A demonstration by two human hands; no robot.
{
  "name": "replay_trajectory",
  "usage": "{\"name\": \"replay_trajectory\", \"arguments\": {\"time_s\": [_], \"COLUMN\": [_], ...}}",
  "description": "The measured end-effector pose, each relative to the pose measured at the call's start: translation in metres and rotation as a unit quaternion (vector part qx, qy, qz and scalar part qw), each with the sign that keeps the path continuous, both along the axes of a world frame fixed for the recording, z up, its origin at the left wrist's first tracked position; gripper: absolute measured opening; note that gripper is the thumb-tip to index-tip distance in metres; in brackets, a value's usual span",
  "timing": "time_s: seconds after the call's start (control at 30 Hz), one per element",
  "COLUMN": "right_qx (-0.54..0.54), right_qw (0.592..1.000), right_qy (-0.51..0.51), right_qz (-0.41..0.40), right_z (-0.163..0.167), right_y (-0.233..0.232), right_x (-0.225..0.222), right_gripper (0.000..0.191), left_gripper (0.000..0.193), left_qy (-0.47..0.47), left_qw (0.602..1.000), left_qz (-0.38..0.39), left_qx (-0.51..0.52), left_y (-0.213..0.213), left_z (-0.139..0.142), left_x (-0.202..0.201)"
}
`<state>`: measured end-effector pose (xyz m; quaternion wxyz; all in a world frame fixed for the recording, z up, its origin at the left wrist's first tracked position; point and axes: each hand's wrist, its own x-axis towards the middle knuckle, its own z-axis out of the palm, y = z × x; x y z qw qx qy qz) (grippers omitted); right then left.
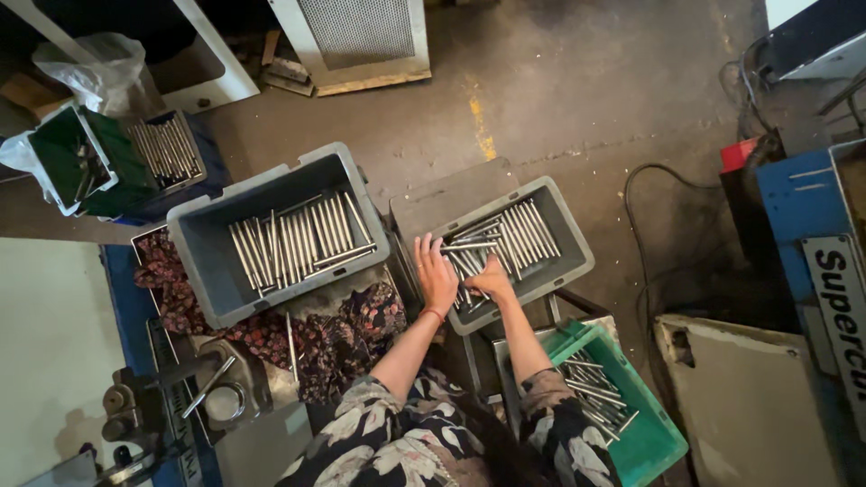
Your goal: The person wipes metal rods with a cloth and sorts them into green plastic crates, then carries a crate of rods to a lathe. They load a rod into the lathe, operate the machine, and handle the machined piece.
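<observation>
Rods (505, 239) are lying in the right grey bin (577, 261), and you are reaching in with both hands. Left hand (436, 271) is spreading open-fingered over the near rods, gripping nothing. Right hand (490, 282) is curling onto a few; whether it is clasping them, I cannot tell. They are looking stiff, heavy, slick: take hold mid-length.

Two hands, left hand (436, 273) and right hand (490, 281), rest side by side on metal rods (505, 242) inside a middle crate (575, 236). A second rod-filled crate (200, 255) sits left; a third crate (657, 431) lies nearer, right, on the floor (559, 99).
</observation>
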<state>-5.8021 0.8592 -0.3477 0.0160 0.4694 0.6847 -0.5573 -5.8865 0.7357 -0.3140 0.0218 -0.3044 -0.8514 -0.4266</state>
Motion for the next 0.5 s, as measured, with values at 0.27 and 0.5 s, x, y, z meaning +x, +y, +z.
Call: {"name": "replay_trajectory", "arguments": {"time_s": [0.27,0.5], "right_qx": [-0.231,-0.415], "right_qw": [0.967,0.887], "right_qy": [0.072,0.104], "right_qz": [-0.076,-0.175], "right_z": [0.005,0.015], "right_y": [0.005,0.014], "right_x": [0.012,0.035], "right_gripper": [0.04,0.015], "left_gripper": [0.042,0.045], "left_qy": [-0.023,-0.013], "left_qw": [1.0,1.0], "left_qz": [-0.003,0.001], "left_qx": [0.014,0.012], "left_y": [0.0,0.001], "left_z": [-0.002,-0.009], "left_x": [0.0,-0.004]}}
